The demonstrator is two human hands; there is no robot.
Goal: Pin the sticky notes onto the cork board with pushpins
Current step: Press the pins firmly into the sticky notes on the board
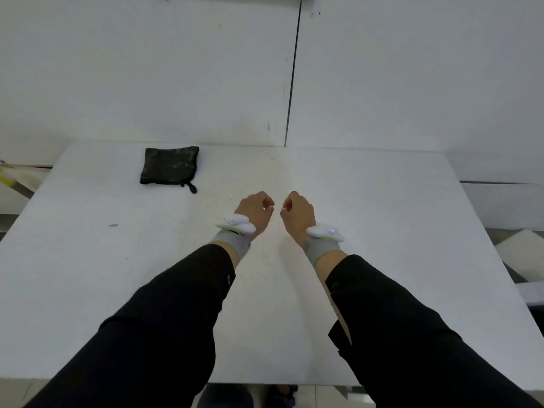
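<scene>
surface: white table [382,231], matte, wide, runs from the near edge up to the wall; a small dark speck sits on its left part [113,225]
pouch: dark camouflage-pattern zip pouch [169,165], flat on the table at the far left, near the wall, zipper pull hanging off its near right corner; well apart from both hands
left hand: left hand [255,210] over the table centre, fingers curled into a loose fist, nothing seen held in it
right hand: right hand [297,212] just beside the left, knuckles facing it, a narrow gap between them; fingers curled in, nothing seen held in it
wrists: each carries a grey wristband with a white tracker unit on top, left unit [235,225], right unit [325,232]; the right unit shows a small lit dot
sleeves: black long sleeves [164,319] on both forearms, buttoned cuffs, reaching in from the bottom edge
wall: white panel wall [147,69] behind the table, scuffed, with a dark vertical seam [292,83] that meets the table's back edge near the middle
left of table: pale clutter with a yellow bit [11,176] past the table's left edge, too unclear to name
right of table: grey ledges and a pale tilted board [521,254] past the right edge
floor: grey floor strip below the near table edge, dark shoes there [282,394]
task things: sticky notes, cork board and pushpins cannot be made out anywhere in the head view; whether the pouch holds them cannot be told
</scene>
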